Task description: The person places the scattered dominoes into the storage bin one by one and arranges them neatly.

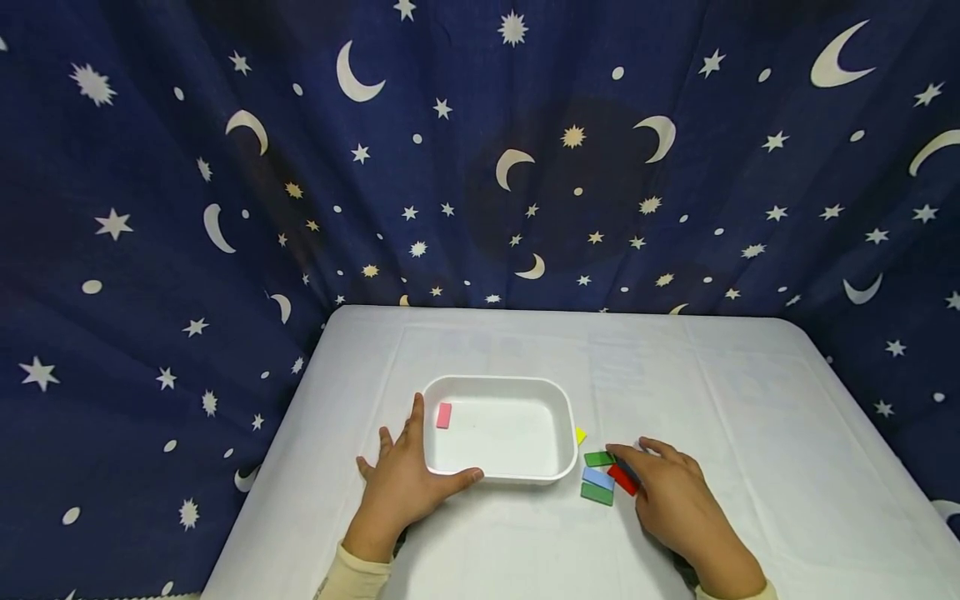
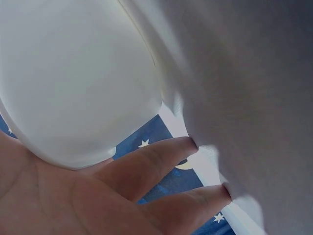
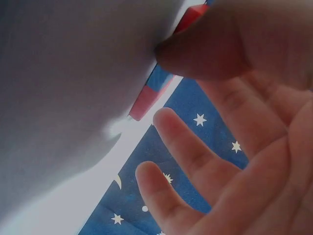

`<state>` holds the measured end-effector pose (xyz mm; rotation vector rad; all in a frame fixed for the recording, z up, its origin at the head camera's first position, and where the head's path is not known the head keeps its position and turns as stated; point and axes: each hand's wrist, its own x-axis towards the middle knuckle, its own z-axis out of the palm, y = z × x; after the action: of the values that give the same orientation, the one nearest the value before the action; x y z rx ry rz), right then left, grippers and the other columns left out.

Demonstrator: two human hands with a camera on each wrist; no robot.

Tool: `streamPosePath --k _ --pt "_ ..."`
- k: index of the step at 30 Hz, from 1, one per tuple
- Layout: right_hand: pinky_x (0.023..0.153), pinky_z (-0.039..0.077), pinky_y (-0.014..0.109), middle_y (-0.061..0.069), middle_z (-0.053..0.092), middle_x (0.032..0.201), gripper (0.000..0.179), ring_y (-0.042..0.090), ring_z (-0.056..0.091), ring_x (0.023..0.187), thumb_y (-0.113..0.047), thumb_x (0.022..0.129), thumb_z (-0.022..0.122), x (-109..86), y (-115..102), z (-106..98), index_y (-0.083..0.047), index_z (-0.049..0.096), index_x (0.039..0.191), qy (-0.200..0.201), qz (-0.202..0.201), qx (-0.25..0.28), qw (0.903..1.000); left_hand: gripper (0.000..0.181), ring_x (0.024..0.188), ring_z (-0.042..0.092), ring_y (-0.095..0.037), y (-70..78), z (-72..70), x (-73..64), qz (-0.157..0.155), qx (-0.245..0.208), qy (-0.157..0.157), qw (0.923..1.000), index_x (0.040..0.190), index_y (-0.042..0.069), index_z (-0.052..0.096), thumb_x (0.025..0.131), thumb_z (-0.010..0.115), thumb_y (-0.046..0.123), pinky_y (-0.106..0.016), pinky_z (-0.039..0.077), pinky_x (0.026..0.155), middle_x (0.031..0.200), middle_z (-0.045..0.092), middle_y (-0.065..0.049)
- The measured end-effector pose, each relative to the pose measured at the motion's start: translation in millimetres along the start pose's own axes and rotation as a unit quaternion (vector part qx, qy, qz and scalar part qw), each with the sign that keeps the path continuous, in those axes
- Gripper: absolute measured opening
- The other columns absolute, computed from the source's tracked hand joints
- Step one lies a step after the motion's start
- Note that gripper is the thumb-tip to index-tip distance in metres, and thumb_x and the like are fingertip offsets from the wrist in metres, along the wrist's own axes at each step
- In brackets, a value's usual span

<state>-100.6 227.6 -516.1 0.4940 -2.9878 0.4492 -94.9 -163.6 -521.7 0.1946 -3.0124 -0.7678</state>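
Note:
My left hand (image 1: 408,479) spreads its fingers around the near left corner of a white plastic tray (image 1: 498,478). The thumb lies along the front wall, the forefinger along the left wall. In the left wrist view the tray's wall (image 2: 78,83) rests against the palm. One pink block (image 1: 444,416) lies inside the tray. My right hand (image 1: 678,504) reaches over small flat blocks right of the tray, its fingers loosely bent. Beneath its fingers are a red block (image 1: 622,479) and a dark blue block (image 1: 628,469); the thumb tip is near them in the right wrist view.
Near the right hand lie a bright green block (image 1: 598,459), a light blue block (image 1: 598,477) and a darker green block (image 1: 597,494). A yellow block (image 1: 581,436) shows partly behind the tray's right wall. A white cloth (image 1: 750,400) covers the table; a starry curtain (image 1: 465,167) hangs behind.

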Motion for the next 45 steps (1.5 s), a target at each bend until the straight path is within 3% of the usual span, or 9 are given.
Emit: streamPosePath --k 6,15,24,31,36,45 --pt "0.100 0.038 0.075 0.004 0.073 0.129 0.066 0.044 0.052 0.135 0.010 0.080 0.070 -0.2 -1.7 -0.9 -0.019 0.069 0.139 0.003 0.002 -0.012 0.9999 0.153 0.149 0.029 -0.059 -0.2 -0.5 0.2 0.002 -0.004 0.003 1.0000 0.171 0.034 0.001 0.051 0.063 0.106 -0.093 0.013 0.100 0.166 0.041 0.003" --pt "0.100 0.039 0.075 0.006 0.075 0.125 0.063 0.043 0.054 0.132 0.010 0.082 0.071 1.7 -3.0 -0.8 -0.017 0.070 0.138 0.003 0.017 -0.016 0.9997 0.153 0.150 0.029 -0.058 -2.7 1.0 0.1 0.001 -0.005 0.008 1.0000 0.171 0.036 -0.001 0.049 0.057 0.109 -0.092 0.013 0.100 0.166 0.041 0.004" --pt "0.100 0.040 0.073 0.009 0.071 0.131 0.052 0.042 0.056 0.130 -0.001 0.094 0.074 0.1 -2.4 -0.3 -0.017 0.067 0.142 0.028 -0.006 -0.023 0.9993 0.154 0.147 0.031 -0.060 -1.5 0.0 1.6 0.008 -0.008 0.012 0.9999 0.172 0.031 0.005 0.050 0.061 0.107 -0.094 0.011 0.099 0.165 0.044 0.000" --pt "0.099 0.041 0.074 0.009 0.070 0.131 0.062 0.041 0.056 0.128 -0.004 0.091 0.079 0.8 -2.2 -2.0 -0.018 0.062 0.148 0.028 0.006 -0.047 0.9985 0.155 0.148 0.031 -0.060 -0.5 0.5 1.1 0.007 -0.003 0.008 0.9999 0.171 0.033 0.001 0.048 0.054 0.111 -0.094 0.011 0.099 0.165 0.043 0.001" --pt "0.099 0.041 0.074 0.010 0.068 0.135 0.066 0.040 0.055 0.128 -0.005 0.090 0.080 0.8 -1.8 -1.2 -0.019 0.059 0.151 0.033 0.012 -0.044 0.9984 0.153 0.148 0.031 -0.060 -0.9 1.4 -0.3 0.007 -0.005 0.010 0.9999 0.171 0.034 0.002 0.049 0.057 0.109 -0.094 0.011 0.099 0.165 0.043 0.001" --pt "0.094 0.045 0.069 0.008 0.069 0.133 0.078 0.037 0.058 0.124 -0.011 0.082 0.088 -2.8 0.2 2.4 -0.020 0.056 0.153 0.071 -0.011 -0.036 0.9968 0.152 0.148 0.032 -0.059 -2.1 1.6 -2.0 0.006 -0.004 0.016 0.9998 0.172 0.032 0.007 0.051 0.063 0.106 -0.093 0.011 0.100 0.163 0.046 0.000"
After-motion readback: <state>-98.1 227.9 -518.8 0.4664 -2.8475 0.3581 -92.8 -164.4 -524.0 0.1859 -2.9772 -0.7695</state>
